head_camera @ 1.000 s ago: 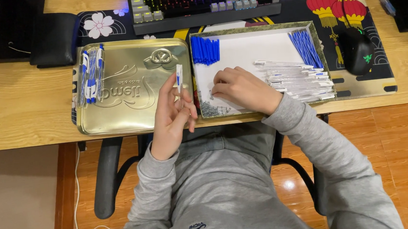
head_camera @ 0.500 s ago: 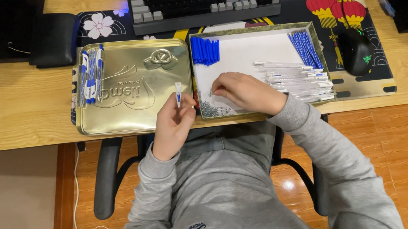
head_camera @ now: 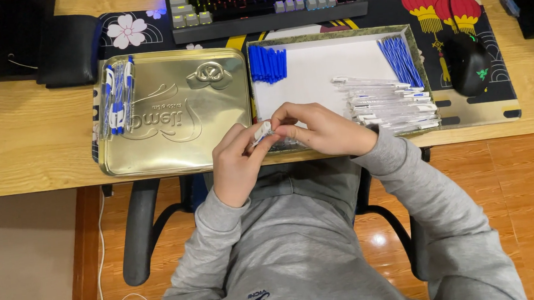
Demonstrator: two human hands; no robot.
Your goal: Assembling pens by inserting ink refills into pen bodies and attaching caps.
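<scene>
Hands (head_camera: 279,140) now together on pen (head_camera: 261,132)

Both hands meet at the near edge of the white tray (head_camera: 331,80). Left hand (head_camera: 237,168) and right hand (head_camera: 322,127) pinch one white pen part (head_camera: 261,132) between them. Blue caps (head_camera: 267,63) lie at the tray's far left corner; clear barrels (head_camera: 389,104) stack at its right side.

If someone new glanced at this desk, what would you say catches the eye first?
Probably the left hand and right hand meeting at the desk edge over a small white pen part. Next, the shiny gold tin lid on the left with finished pens on it, and the white tray holding blue caps.
</scene>
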